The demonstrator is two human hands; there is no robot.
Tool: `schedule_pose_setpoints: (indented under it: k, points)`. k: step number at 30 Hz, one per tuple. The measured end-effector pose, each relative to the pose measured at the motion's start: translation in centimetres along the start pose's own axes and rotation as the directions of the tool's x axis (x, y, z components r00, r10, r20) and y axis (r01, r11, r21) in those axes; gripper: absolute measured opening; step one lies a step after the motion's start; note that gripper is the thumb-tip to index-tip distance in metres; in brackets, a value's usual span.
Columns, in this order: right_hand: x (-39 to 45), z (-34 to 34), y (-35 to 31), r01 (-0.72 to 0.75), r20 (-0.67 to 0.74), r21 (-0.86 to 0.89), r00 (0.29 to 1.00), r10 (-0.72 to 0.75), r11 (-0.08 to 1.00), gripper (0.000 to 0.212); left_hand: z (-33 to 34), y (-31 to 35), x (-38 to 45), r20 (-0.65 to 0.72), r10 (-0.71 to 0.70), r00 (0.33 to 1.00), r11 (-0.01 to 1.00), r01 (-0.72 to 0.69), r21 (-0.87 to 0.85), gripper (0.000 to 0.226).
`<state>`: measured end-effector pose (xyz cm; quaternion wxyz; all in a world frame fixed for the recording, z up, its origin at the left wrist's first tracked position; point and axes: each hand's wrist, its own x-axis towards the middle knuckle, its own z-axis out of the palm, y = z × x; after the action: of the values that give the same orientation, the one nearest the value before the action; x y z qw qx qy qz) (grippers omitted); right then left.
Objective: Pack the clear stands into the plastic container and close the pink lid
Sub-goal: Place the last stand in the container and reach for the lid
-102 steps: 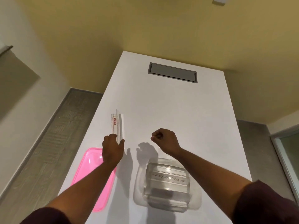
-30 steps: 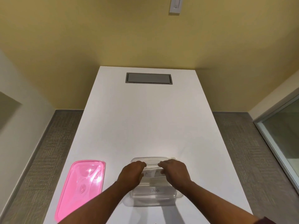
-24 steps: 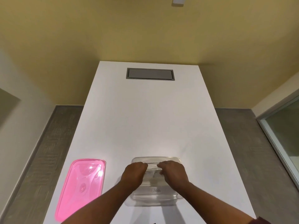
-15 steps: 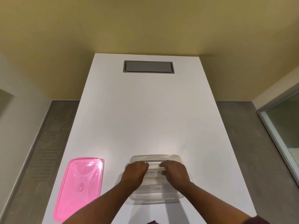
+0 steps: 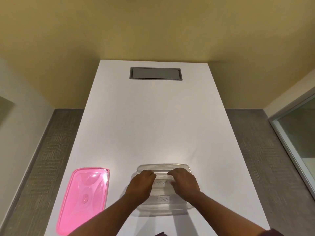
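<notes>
Near the table's (image 5: 153,125) front edge, both hands (image 5: 140,186) (image 5: 185,184) curl fingers onto clear stands (image 5: 162,183), seating them inside the plastic container (image 5: 163,166); pink lid (image 5: 84,198) waits left.

glossy translucent pink plastic lid (image 5: 84,198), clear smooth plastic container (image 5: 163,204), clear stands (image 5: 162,183) inside, matt white bench (image 5: 153,125), grey matt hatch (image 5: 156,73), rough grey carpet (image 5: 56,150)

Both hands (image 5: 163,183) w/ fingers (image 5: 150,173) in open container (image 5: 163,206); pink lid (image 5: 83,198) beside.
</notes>
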<state>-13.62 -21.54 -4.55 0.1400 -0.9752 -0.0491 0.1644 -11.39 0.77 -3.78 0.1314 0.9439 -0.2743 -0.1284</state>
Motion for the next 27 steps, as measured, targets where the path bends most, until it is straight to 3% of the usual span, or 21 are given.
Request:
schedule_pose_setpoints:
  k: [7, 11, 17, 24, 27]
  points:
    - [-1.6, -1.3, -0.4, -0.025, -0.047, 0.018, 0.999, 0.026, 1.0, 0.03, -0.6, -0.6, -2.2, -0.148, 0.102, 0.984, 0.982, -0.123, -0.145, 0.028]
    - [-2.5, -2.0, -1.7, -0.028, -0.114, 0.078, 0.993, 0.036, 0.997, 0.027, -1.9, -0.7, -3.6, -0.236, 0.063, 0.97, 0.967, -0.118, -0.226, 0.024]
    - [-1.9, -4.0, -5.3, -0.003, -0.207, 0.286, 0.976, 0.065, 0.958, 0.019, -3.9, -1.9, -6.0, -0.378, -0.125, 0.917, 0.938, -0.016, -0.347, 0.022]
    - [-0.3, -3.7, -13.3, 0.117, -0.236, 0.447, 0.972, -0.008, 0.887, 0.015, -3.6, -7.3, -12.6, -0.408, -0.33, 0.851, 0.91, 0.172, -0.378, 0.025]
    - [0.0, -2.4, -17.2, 0.149, -0.201, 0.486, 0.978, -0.056, 0.861, 0.015, -2.9, -10.1, -15.8, -0.371, -0.491, 0.788, 0.835, 0.305, -0.457, 0.027]
